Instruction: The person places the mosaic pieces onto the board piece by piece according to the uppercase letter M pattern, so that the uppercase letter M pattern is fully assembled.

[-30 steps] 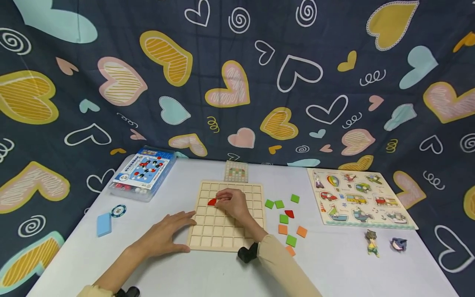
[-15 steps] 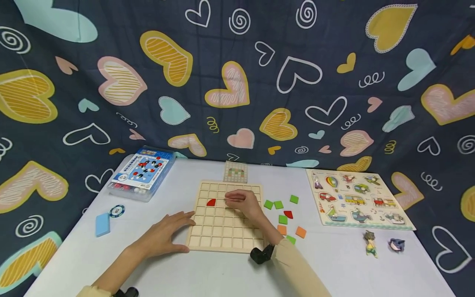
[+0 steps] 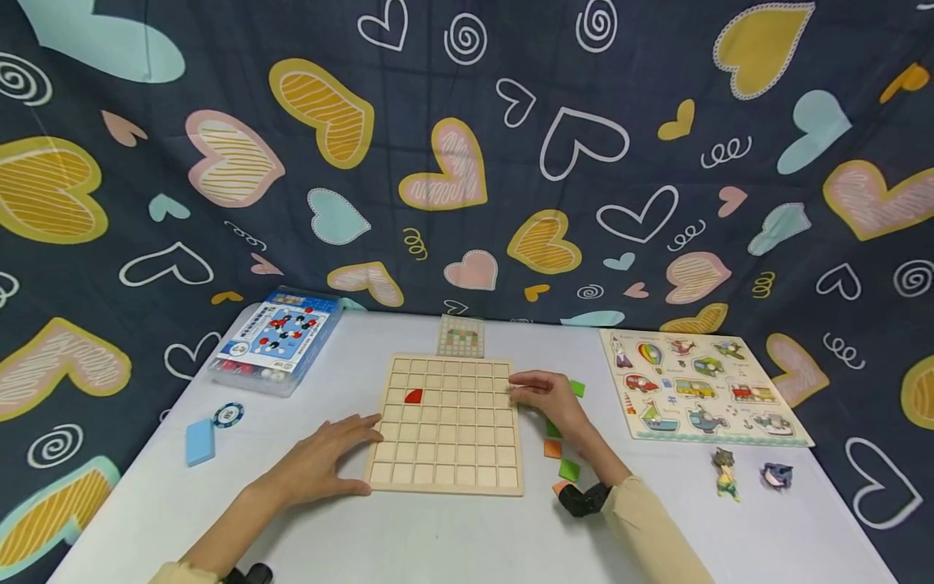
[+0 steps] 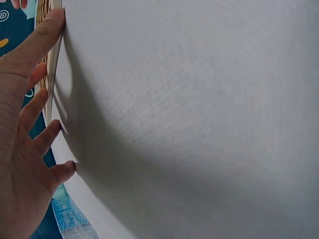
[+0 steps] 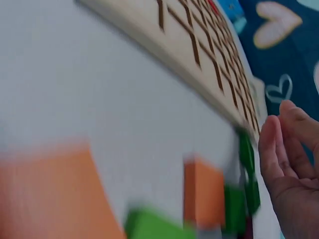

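A wooden grid board (image 3: 445, 454) lies on the white table with one red quarter-circle piece (image 3: 413, 396) in a cell at its upper left. My left hand (image 3: 321, 458) is spread along the board's left side, thumb and fingertips against the edge, as the left wrist view also shows. Over the board's right edge hovers my right hand (image 3: 550, 401), fingers loosely bent, with nothing seen between them in the right wrist view. Beneath and beside it lie green tiles (image 3: 569, 470) and orange tiles (image 3: 553, 448), partly hidden by the hand and arm.
A small pattern card (image 3: 461, 337) stands behind the board. On the left are a blue plastic case (image 3: 280, 337), a round chip (image 3: 229, 415) and a light blue block (image 3: 200, 442). A vehicle puzzle (image 3: 700, 389) and two small figures (image 3: 726, 473) lie right.
My right hand has moved away from the red quarter-circle piece, rightward across the board to the loose tiles. The piece stays in its cell. My left hand has kept its place.
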Demonstrator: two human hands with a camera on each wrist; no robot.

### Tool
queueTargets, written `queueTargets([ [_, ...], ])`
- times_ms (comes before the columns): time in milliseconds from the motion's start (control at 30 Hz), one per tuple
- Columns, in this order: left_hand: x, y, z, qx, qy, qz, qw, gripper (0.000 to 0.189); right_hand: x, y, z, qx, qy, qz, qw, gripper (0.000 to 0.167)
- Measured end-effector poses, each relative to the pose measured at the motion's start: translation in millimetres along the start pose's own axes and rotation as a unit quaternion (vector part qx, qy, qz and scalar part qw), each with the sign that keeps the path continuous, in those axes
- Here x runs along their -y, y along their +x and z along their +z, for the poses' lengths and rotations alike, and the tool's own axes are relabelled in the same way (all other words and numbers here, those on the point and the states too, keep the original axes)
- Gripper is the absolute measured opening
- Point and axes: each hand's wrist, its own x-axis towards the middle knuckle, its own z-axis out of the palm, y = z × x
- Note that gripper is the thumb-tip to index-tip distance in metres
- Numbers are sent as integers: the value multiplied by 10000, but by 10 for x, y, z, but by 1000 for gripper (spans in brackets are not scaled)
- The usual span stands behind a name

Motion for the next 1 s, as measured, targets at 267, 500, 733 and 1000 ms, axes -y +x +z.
queueTargets([
  [267, 9, 9, 2, 16, -58, -31, 10000, 68, -24, -159, -498, -440, -631, 319, 9965, 33],
  [500, 11, 9, 5, 27, -93, -40, 9999, 69, -41, -282, -803, -916, -1663, 392, 9810, 33],
  [733, 26, 6, 5, 9, -90, -39, 10000, 68, -128, -278, -854, -1214, -2042, 503, 9701, 35],
  [1000, 28, 6, 7, 8, -86, -12, 10000, 68, -197, -241, -810, -1532, -2040, 639, 9648, 31],
])
